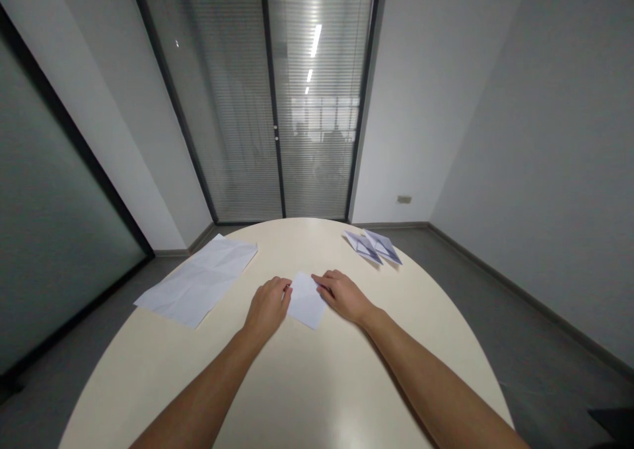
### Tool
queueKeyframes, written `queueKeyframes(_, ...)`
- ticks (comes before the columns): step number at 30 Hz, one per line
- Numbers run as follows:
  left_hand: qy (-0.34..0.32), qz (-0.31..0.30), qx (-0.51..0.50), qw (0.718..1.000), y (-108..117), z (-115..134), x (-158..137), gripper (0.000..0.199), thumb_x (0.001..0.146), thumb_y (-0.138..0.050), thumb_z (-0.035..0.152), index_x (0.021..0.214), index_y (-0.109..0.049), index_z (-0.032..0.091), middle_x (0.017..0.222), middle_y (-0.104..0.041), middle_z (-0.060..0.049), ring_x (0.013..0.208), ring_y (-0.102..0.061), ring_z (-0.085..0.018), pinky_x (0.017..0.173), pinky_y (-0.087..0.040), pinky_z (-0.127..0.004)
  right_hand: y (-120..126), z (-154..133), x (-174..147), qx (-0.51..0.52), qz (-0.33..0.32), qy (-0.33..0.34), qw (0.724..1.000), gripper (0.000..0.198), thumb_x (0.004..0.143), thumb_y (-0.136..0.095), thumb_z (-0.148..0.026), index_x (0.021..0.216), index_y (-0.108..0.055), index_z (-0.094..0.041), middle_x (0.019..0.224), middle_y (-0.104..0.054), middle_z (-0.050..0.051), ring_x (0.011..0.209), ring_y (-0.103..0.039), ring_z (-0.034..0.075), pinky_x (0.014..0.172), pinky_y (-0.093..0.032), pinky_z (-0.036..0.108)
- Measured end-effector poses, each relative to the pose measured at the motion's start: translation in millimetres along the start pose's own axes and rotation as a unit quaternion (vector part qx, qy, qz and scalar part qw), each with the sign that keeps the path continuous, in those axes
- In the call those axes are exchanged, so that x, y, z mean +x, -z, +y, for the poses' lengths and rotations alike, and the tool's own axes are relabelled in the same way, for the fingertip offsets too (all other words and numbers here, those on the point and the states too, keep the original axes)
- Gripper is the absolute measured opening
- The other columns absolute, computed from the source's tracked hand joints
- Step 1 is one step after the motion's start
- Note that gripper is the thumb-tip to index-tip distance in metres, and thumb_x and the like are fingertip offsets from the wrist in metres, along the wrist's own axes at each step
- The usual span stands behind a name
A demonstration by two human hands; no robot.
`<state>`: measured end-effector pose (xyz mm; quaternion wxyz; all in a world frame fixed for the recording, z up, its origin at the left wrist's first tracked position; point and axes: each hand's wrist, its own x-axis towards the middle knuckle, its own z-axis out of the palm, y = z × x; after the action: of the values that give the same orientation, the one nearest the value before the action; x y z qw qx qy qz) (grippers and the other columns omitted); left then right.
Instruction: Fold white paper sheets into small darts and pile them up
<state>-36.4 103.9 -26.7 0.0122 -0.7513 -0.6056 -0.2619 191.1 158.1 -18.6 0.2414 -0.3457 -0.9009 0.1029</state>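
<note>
A small folded piece of white paper (307,304) lies on the table between my two hands. My left hand (269,306) is closed at its left edge, with thumb and fingers pinched on the paper. On the opposite side my right hand (345,296) has its index finger reaching to the upper right corner, and its thumb and curled fingers grip the right edge. The fingers partly cover both side edges of the paper.
A large creased paper sheet (203,280) lies at the left of the round cream table (282,383), overhanging its edge. Two folded paper pieces (374,246) rest near the far right edge. Beyond stand glass panels with blinds (238,105) and a white wall (426,92).
</note>
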Motion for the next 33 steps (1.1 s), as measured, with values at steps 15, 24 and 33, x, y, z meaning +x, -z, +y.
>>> queueKeyframes(15,-0.023,0.005,0.001,1.0,-3.1,-2.0,-0.6,0.028,0.092,-0.054,0.014,0.118,-0.064,0.018,0.121,-0.068,-0.009,0.113,-0.06,-0.026,0.097,-0.046,-0.042,-9.4,8.5,-2.0,-0.005,0.031,0.035,0.999,0.027,0.096,-0.054,-0.02,0.115,-0.073,-0.024,0.119,-0.066,0.009,0.109,-0.058,0.022,0.097,-0.045,0.037)
queueKeyframes(24,-0.09,-0.045,-0.026,0.995,1.4,-0.1,-2.2,0.034,0.091,-0.047,0.009,0.114,-0.068,0.023,0.125,-0.07,-0.006,0.119,-0.061,-0.022,0.111,-0.034,-0.05,-2.6,0.1,-2.5,-0.031,0.037,-0.053,0.997,0.025,0.095,-0.058,-0.028,0.114,-0.073,-0.023,0.115,-0.068,0.008,0.108,-0.057,0.023,0.097,-0.043,0.035)
queueKeyframes(33,-0.127,-0.041,-0.037,0.99,9.0,6.1,-4.7,0.028,0.085,-0.057,0.015,0.111,-0.067,0.022,0.116,-0.069,-0.008,0.113,-0.061,-0.023,0.107,-0.042,-0.044,-0.7,5.6,-0.5,-0.047,0.071,-0.138,0.987,0.018,0.092,-0.056,-0.018,0.093,-0.073,-0.02,0.099,-0.07,0.008,0.098,-0.059,0.023,0.088,-0.043,0.033)
